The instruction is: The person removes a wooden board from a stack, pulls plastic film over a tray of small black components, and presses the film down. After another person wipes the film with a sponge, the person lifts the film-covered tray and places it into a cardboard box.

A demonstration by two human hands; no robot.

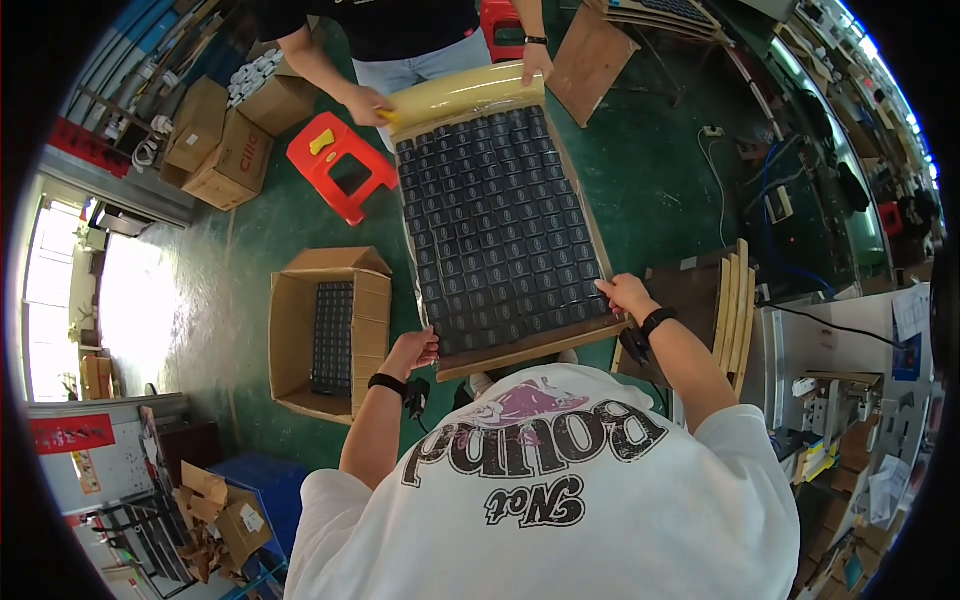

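A long board [530, 357] lies in front of me, covered with rows of black square pieces [495, 230] bearing pale oval marks. Shiny clear film [422, 300] appears to lie over them, showing along the left edge. At the near left corner, my left hand [412, 353] is closed, fingertips pinching the film's edge. My right hand [628, 297] pinches it at the near right corner. Across from me, a co-worker's hands [370, 104] hold a wide yellowish film roll [465, 95] at the board's far end; something small and yellow [387, 117] is by one hand.
A red plastic stool [340, 165] with a yellow tool [322, 141] on it stands left of the board. Nearer, an open cardboard box [375, 340] holds more black pieces [333, 335]. Stacked wooden boards [735, 320] are at the right, and cartons [228, 155] at the far left.
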